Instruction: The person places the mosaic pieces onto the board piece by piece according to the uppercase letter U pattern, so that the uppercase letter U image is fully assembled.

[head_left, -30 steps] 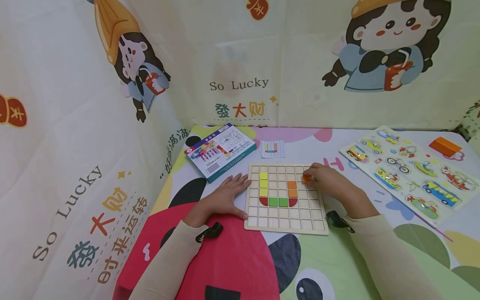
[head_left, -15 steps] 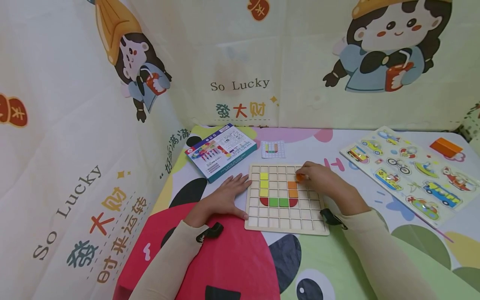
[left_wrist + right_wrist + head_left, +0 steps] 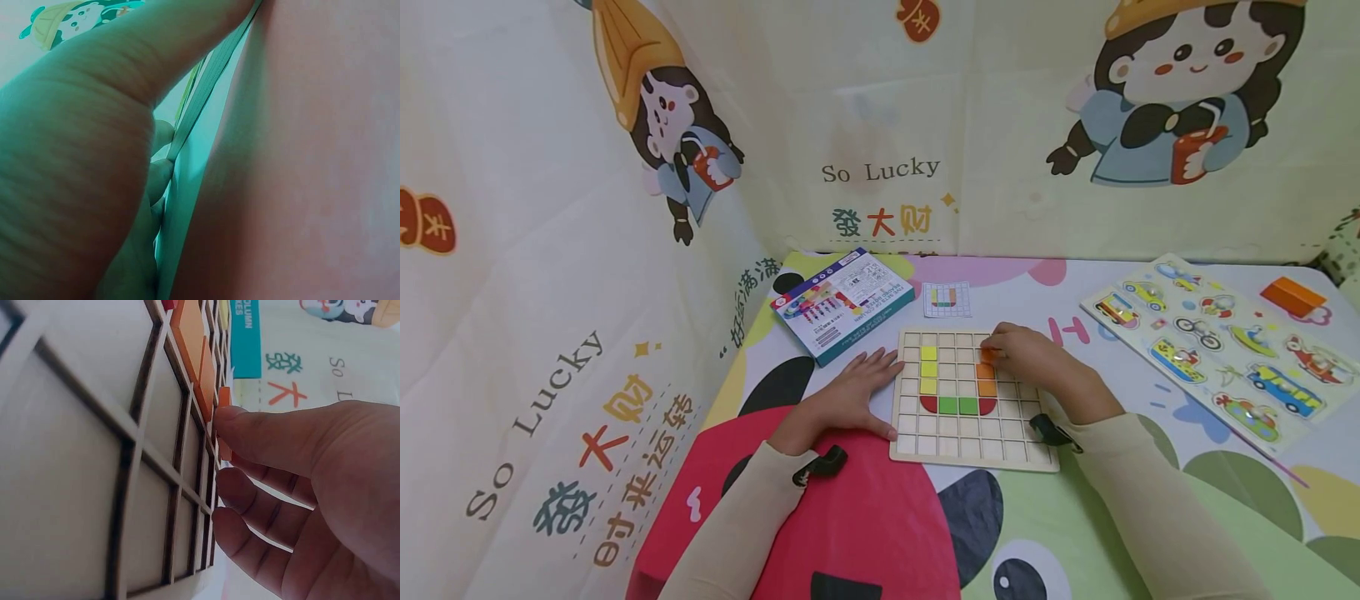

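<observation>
A wooden grid board (image 3: 925,446) lies on the table. Yellow, green, orange and rounded red tiles sit in its cells in a U shape: a yellow column (image 3: 928,367), green tiles (image 3: 958,406) along the bottom, and two orange tiles (image 3: 986,380) on the right. My right hand (image 3: 1041,362) pinches another orange tile (image 3: 225,397) between thumb and index finger, close over the cell above that orange pair. At the board's left edge rests my left hand (image 3: 850,396), fingers spread, thumb against the lower side. In the left wrist view, the hand (image 3: 81,144) hides most of the board's edge.
A printed box (image 3: 844,304) lies behind my left hand. Behind the board is a small pattern card (image 3: 947,299) showing a coloured U. To the right lie a vehicle picture board (image 3: 1217,342) and an orange block-like object (image 3: 1292,296). A printed curtain (image 3: 880,108) hangs at the back.
My right hand has moved left over the board with the orange tile, from near the right-hand columns to just above the orange pair. My left hand stays in place.
</observation>
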`<state>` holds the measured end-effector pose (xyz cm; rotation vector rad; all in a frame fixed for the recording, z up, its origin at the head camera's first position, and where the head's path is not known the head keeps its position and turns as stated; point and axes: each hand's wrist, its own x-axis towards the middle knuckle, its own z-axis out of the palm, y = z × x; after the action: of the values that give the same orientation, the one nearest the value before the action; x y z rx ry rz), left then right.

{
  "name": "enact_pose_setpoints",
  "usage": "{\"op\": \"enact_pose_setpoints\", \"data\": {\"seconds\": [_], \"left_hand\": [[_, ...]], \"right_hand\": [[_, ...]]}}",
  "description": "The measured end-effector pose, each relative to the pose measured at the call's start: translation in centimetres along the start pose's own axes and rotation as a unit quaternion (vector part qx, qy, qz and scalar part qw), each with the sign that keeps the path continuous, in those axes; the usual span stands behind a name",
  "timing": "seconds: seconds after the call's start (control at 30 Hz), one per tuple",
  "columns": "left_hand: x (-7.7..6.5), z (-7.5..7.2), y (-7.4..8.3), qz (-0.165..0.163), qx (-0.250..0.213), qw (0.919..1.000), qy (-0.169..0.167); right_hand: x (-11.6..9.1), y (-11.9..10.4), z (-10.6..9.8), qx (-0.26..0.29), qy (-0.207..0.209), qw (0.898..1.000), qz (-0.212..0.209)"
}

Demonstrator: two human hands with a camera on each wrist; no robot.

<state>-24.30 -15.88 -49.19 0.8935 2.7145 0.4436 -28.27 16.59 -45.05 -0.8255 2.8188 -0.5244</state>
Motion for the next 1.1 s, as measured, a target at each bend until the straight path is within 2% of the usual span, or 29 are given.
{"op": "enact_pose_setpoints", "data": {"seconds": [1.1], "left_hand": [[-0.19,-0.12,0.21,-0.003,-0.007,1.0,0.004]], "right_hand": [[0.81,-0.44,0.19,0.013,-0.004,1.0,0.002]]}}
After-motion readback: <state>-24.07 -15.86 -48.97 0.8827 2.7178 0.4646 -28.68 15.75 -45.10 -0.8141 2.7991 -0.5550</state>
